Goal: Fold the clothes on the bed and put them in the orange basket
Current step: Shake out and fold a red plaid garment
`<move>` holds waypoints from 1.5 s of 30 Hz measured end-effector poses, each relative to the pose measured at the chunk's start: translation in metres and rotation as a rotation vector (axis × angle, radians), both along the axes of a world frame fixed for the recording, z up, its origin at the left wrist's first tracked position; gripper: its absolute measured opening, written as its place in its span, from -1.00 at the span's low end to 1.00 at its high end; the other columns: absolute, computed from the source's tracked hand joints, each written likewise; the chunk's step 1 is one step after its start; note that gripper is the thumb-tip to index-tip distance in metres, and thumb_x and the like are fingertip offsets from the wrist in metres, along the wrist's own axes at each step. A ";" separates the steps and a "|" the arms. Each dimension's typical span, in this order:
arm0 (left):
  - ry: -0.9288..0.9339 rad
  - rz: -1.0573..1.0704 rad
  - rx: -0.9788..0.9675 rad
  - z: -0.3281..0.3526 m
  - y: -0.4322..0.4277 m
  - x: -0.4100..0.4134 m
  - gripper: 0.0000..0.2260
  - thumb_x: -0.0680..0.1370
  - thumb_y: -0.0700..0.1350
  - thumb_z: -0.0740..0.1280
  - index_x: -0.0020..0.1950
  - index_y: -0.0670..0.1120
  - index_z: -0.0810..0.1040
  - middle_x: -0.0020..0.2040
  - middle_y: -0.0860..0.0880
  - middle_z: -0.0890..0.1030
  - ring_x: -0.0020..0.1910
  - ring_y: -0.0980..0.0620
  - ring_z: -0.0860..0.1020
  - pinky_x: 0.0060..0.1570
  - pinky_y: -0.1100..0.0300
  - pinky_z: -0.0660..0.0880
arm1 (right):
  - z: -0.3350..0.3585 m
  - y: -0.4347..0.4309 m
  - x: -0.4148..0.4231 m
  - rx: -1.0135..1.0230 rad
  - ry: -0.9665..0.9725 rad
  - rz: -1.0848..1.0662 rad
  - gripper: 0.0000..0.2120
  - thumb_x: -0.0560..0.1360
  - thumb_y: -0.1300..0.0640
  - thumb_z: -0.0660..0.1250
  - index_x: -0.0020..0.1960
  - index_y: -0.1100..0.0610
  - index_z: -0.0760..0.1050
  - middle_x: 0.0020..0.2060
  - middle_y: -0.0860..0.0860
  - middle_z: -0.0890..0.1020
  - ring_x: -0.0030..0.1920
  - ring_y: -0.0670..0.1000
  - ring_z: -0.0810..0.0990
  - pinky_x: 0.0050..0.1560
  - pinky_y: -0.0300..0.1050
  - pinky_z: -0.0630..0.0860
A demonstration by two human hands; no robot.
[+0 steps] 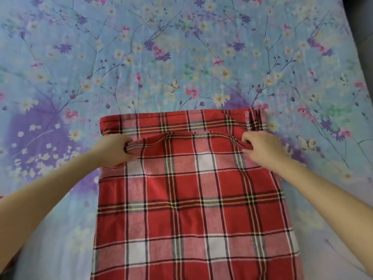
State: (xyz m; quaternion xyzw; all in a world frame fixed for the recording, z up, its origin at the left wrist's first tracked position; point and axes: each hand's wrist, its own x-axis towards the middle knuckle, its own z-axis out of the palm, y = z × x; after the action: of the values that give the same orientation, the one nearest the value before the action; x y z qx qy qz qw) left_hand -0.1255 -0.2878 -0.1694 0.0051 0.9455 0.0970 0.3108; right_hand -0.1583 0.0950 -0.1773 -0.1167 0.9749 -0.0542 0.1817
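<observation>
— What are the grips doing?

— The left grip (116,150) is pinching the left end of a folded-over edge of the red plaid garment (191,209), fingers curling round the cloth; the right grip (260,146) is clamping on the right end of that same edge, thumb and fingers closing on a bunched fold.

— And where is the garment lying, relative to them?

— It is lying flat on the bed (181,57); the held edge is running straight between the two grips, slightly raised; a narrow band of plaid is showing just beyond it on the far side; the main body is stretching from the grips toward the person and running off the bottom of the view.

— What is lying around it?

— A floral sheet, blue with purple and pink blossoms, is covering the bed on every side; a gathered strip of plaid is sitting at the far right corner, just beyond the right grip.
</observation>
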 end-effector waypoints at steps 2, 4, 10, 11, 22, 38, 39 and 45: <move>-0.169 0.255 0.375 0.019 0.010 0.014 -0.70 0.27 -0.11 0.58 -0.34 -0.07 0.44 -0.47 0.02 0.44 -0.46 0.10 0.48 -0.43 0.26 0.39 | 0.024 0.010 0.029 -0.171 -0.209 0.062 -0.83 0.35 0.14 0.48 -0.18 -0.03 0.49 -0.38 -0.16 0.49 -0.24 -0.09 0.52 -0.21 -0.14 0.36; -0.442 0.666 0.789 0.040 0.016 0.035 -0.74 0.24 -0.24 0.57 -0.22 -0.22 0.54 -0.46 -0.08 0.51 -0.57 0.11 0.46 -0.56 0.36 0.39 | 0.050 0.027 0.054 -0.290 -0.646 0.125 -0.68 0.26 0.26 0.42 -0.32 -0.14 0.44 -0.42 -0.22 0.51 -0.31 -0.24 0.48 -0.24 -0.33 0.36; -0.733 0.245 0.784 0.068 0.010 0.096 -0.57 0.30 -0.33 0.48 0.04 0.07 0.55 -0.37 0.05 0.47 -0.47 0.16 0.40 -0.47 0.31 0.38 | 0.073 0.064 0.081 -0.139 -0.914 0.117 -0.47 0.20 0.43 0.24 -0.43 -0.26 0.48 -0.40 -0.26 0.58 -0.26 -0.23 0.56 -0.22 -0.32 0.45; -0.662 0.137 0.689 0.062 0.007 0.102 -0.60 0.30 -0.23 0.46 0.00 0.18 0.54 -0.37 0.08 0.49 -0.46 0.20 0.38 -0.44 0.33 0.37 | 0.067 0.065 0.081 -0.098 -0.814 0.112 -0.49 0.24 0.40 0.28 -0.39 -0.27 0.49 -0.38 -0.27 0.57 -0.23 -0.24 0.57 -0.17 -0.30 0.46; -0.129 -0.096 0.013 0.042 -0.015 0.080 -0.72 0.50 -0.07 0.31 -0.25 0.13 0.22 -0.20 0.10 0.46 -0.09 -0.02 0.52 -0.24 0.23 0.28 | -0.008 0.017 0.012 0.135 -0.332 0.284 -0.64 0.45 0.03 0.40 0.23 0.04 0.53 0.39 -0.09 0.35 0.36 0.01 0.27 0.29 -0.09 0.27; 0.013 0.852 0.457 0.032 -0.067 -0.022 -0.81 0.41 -0.27 0.46 0.01 -0.23 0.61 -0.17 -0.16 0.59 -0.20 -0.03 0.53 -0.20 0.43 0.44 | 0.079 0.026 -0.094 -0.274 -0.226 -0.162 -0.70 0.33 0.33 0.47 -0.13 -0.02 0.51 -0.12 -0.01 0.59 -0.02 0.05 0.56 0.05 -0.07 0.43; -0.028 0.930 0.552 0.025 -0.067 -0.031 -0.75 0.42 -0.31 0.43 0.10 -0.24 0.59 -0.11 -0.15 0.60 -0.21 0.03 0.58 -0.15 0.37 0.51 | 0.070 0.021 -0.106 -0.247 -0.202 -0.172 -0.69 0.34 0.35 0.45 -0.09 -0.01 0.51 -0.09 0.00 0.58 0.00 0.08 0.56 0.04 -0.06 0.44; -0.188 1.020 0.721 0.003 -0.050 -0.061 -0.78 0.43 -0.26 0.42 0.07 -0.17 0.59 -0.21 0.00 0.68 -0.23 0.09 0.59 -0.15 0.31 0.48 | 0.021 0.000 -0.120 -0.063 -0.390 -0.202 -0.58 0.34 0.46 0.32 0.13 0.15 0.57 -0.03 0.06 0.62 0.00 0.10 0.59 0.03 -0.06 0.53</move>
State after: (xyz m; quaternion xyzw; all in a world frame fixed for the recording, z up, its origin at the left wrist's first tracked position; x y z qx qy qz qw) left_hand -0.1860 -0.3374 -0.1663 -0.3505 0.7055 0.5457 0.2858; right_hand -0.2785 0.0952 -0.1563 -0.0112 0.9259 -0.1241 0.3565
